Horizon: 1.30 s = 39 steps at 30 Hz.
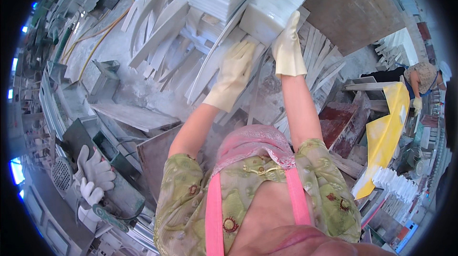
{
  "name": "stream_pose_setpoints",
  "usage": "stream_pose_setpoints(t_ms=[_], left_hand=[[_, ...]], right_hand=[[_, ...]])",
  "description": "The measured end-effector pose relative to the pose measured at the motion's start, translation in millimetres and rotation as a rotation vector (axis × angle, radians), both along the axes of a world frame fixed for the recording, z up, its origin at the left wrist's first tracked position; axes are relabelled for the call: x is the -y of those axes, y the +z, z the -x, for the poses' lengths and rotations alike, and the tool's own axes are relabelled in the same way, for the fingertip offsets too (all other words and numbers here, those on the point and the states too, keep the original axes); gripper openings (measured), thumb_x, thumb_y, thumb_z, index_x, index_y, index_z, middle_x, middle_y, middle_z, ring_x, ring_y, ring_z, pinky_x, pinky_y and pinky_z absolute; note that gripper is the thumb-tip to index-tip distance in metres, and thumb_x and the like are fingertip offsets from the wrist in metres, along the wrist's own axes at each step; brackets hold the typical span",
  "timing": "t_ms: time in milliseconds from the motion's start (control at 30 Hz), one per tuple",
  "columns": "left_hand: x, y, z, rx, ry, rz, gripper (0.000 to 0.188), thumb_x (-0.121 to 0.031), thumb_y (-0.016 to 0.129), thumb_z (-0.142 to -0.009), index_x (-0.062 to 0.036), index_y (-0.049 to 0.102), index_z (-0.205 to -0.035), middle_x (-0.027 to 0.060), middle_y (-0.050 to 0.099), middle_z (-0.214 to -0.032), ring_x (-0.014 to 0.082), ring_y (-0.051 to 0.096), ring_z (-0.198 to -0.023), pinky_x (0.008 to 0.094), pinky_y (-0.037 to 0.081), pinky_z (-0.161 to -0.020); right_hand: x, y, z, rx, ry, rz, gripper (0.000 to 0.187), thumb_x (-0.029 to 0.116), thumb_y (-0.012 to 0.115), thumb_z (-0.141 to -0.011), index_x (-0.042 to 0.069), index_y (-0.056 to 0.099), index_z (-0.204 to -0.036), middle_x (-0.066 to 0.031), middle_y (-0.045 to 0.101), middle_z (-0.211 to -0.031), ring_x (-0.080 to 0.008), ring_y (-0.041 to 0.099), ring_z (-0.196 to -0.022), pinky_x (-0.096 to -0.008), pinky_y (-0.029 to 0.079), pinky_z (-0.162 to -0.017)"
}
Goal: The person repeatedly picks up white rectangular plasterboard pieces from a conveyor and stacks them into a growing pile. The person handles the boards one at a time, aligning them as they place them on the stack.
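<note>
The left hand in a cream rubber glove (234, 71) lies open, back up, its nearly straight fingers close together. Their tips are at the lower edge of a stack of glossy white, grey-veined stone slabs (281, 5); whether they touch it I cannot tell. The right hand in a matching cream glove (289, 48) is seen nearly edge-on, extended against the stack's right side. The stack lies ahead of both hands, beside a flat brown board (353, 10). Any print on the gloves is too small to read. The left forearm (192, 127) slants inward; the right forearm (301, 108) reaches nearly straight ahead.
</note>
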State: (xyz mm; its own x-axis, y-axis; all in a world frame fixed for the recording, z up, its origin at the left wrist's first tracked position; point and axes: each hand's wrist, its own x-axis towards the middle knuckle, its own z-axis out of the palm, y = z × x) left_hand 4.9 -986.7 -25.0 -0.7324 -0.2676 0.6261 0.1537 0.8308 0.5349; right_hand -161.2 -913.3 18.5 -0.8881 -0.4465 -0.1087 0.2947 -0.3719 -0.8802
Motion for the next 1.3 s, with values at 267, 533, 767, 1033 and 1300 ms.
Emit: stream_pose_setpoints(t_ms=[267,533,767,1033,1300], left_hand=[[4,-1,5,0.013,-0.039,0.033,0.046,-0.001,0.06,-0.083,0.0049,0.058,-0.129,0.0263,0.061,-0.128,0.0451,0.056,-0.123,0.0522,0.043,-0.109],[1,0,3,0.028,-0.05,0.005,0.045,0.002,0.057,-0.085,0.0021,0.06,-0.13,0.0247,0.063,-0.13,0.046,0.055,-0.126,0.0518,0.042,-0.111],[0,2,3,0.084,-0.041,-0.011,0.042,-0.001,0.056,-0.087,0.0035,0.06,-0.128,0.0261,0.063,-0.127,0.046,0.056,-0.123,0.0522,0.043,-0.109],[4,-2,6,0.016,-0.049,0.03,0.046,-0.002,0.057,-0.085,0.0064,0.058,-0.13,0.0263,0.063,-0.127,0.0467,0.056,-0.122,0.0533,0.042,-0.109],[3,-2,4,0.07,-0.044,0.044,0.046,-0.003,0.056,-0.086,0.0073,0.058,-0.131,0.027,0.062,-0.129,0.0463,0.056,-0.124,0.0533,0.04,-0.111]], right_hand=[[-15,9,10,-0.192,0.04,-0.085,0.075,0.055,0.029,-0.108,0.003,0.019,-0.161,-0.0167,0.027,-0.165,-0.0281,0.03,-0.151,-0.0353,0.024,-0.123],[-39,-14,1,-0.09,-0.295,-0.094,0.069,0.05,0.037,-0.109,0.004,0.027,-0.159,-0.0139,0.042,-0.159,-0.0273,0.045,-0.143,-0.0329,0.036,-0.118],[5,-3,11,-0.051,-0.146,-0.012,0.071,0.058,0.035,-0.107,0.008,0.033,-0.158,-0.0106,0.046,-0.156,-0.0259,0.048,-0.139,-0.0357,0.038,-0.116],[22,33,-1,0.021,-0.171,0.034,0.073,0.063,0.033,-0.106,0.011,0.036,-0.158,-0.0089,0.048,-0.155,-0.025,0.049,-0.138,-0.0369,0.04,-0.115],[8,52,-24,-0.274,-0.082,-0.062,0.07,0.049,0.038,-0.109,0.009,0.018,-0.164,-0.0122,0.027,-0.166,-0.0262,0.033,-0.15,-0.0393,0.031,-0.121]])
